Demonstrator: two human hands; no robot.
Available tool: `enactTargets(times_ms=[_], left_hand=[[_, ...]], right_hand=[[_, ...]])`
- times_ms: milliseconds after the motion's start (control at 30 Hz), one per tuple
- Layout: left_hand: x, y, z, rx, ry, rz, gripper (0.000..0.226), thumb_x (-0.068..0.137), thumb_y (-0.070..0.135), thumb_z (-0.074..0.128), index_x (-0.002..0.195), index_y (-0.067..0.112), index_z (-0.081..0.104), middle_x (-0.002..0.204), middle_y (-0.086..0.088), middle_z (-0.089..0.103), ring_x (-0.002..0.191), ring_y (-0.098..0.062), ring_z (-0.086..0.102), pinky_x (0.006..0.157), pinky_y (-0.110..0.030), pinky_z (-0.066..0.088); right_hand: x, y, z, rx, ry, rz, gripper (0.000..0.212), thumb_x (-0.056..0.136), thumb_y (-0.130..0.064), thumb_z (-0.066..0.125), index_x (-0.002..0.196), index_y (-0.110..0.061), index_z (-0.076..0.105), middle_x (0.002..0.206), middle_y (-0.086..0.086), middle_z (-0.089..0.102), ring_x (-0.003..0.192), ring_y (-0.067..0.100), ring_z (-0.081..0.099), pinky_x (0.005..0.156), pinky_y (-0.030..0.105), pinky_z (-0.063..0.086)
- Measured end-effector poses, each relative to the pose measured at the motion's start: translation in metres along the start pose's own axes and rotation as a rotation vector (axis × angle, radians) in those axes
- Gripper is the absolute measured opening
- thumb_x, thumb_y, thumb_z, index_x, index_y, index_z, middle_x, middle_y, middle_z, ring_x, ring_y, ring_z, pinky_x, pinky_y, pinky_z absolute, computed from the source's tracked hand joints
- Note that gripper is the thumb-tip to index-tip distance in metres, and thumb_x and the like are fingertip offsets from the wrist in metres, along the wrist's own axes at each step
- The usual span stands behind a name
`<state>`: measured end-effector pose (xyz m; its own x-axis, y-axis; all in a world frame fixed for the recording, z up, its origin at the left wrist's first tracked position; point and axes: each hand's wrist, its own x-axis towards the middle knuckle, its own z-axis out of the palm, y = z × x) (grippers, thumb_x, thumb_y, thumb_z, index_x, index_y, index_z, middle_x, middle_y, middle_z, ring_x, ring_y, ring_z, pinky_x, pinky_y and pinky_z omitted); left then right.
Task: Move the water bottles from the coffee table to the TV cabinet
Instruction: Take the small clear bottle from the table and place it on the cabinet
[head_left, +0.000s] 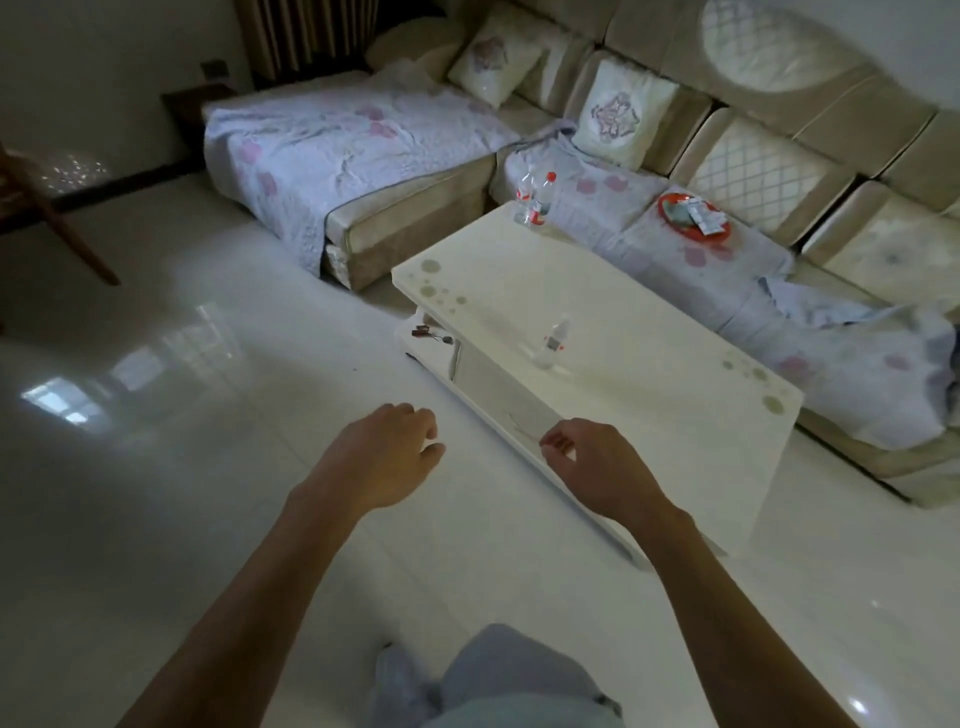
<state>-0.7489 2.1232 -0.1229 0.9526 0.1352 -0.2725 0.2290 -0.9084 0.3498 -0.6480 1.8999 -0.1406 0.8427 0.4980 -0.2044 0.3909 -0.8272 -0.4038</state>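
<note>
Water bottle (555, 340) well beyond fingers (557, 442)

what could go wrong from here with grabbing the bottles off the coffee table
1. The two red-capped bottles stand close together at the far corner of the coffee table; taking one could topple the other off the edge.
2. The lone bottle looks light and could tip if nudged.
3. Both the left hand and right hand are empty, short of every bottle.
</note>
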Motion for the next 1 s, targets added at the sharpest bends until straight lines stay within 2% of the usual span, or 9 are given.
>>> enactTargets(times_ms=[333,600,700,900,1000], left_hand=[[0.115,0.013,-0.01,0.103,-0.16,0.142,0.035,0.098,0.039,0.041,0.124,0.019,0.055,0.125,-0.001,0.059,0.116,-0.018,0.054,0.094,-0.035,0.046],[0.235,0.029,-0.028,0.134,-0.214,0.128,0.03,0.098,0.038,0.043,0.113,0.018,0.059,0.116,0.0,0.06,0.106,-0.018,0.059,0.089,-0.033,0.047],[0.287,0.036,-0.038,0.166,-0.249,0.116,0.03,0.097,0.04,0.043,0.113,0.019,0.059,0.117,0.001,0.06,0.107,-0.018,0.059,0.088,-0.031,0.046],[0.373,0.065,-0.034,0.159,-0.317,0.16,0.03,0.098,0.037,0.042,0.115,0.017,0.058,0.121,-0.002,0.059,0.11,-0.022,0.059,0.091,-0.035,0.046],[0.402,0.073,-0.017,0.148,-0.364,0.215,0.031,0.099,0.036,0.042,0.118,0.016,0.056,0.123,-0.002,0.055,0.107,-0.02,0.058,0.084,-0.027,0.042]], right_hand=[[0.075,0.049,-0.003,0.031,-0.051,0.193,0.022,0.089,-0.032,0.054,0.097,-0.018,0.069,0.099,0.001,0.071,0.088,0.02,0.064,0.079,0.033,0.052],[0.186,0.099,-0.019,0.169,-0.069,0.29,0.019,0.089,-0.03,0.053,0.094,-0.019,0.068,0.093,-0.001,0.069,0.083,0.018,0.063,0.076,0.033,0.053],[0.231,0.121,-0.026,0.238,-0.059,0.331,0.019,0.089,-0.029,0.053,0.092,-0.018,0.069,0.091,0.0,0.07,0.081,0.018,0.063,0.076,0.035,0.053],[0.297,0.164,-0.024,0.29,-0.081,0.395,0.022,0.089,-0.026,0.052,0.095,-0.015,0.069,0.097,0.006,0.071,0.09,0.025,0.064,0.077,0.034,0.051],[0.319,0.181,-0.014,0.321,-0.127,0.435,0.022,0.088,-0.025,0.051,0.095,-0.013,0.068,0.099,0.008,0.071,0.092,0.027,0.064,0.079,0.036,0.052]])
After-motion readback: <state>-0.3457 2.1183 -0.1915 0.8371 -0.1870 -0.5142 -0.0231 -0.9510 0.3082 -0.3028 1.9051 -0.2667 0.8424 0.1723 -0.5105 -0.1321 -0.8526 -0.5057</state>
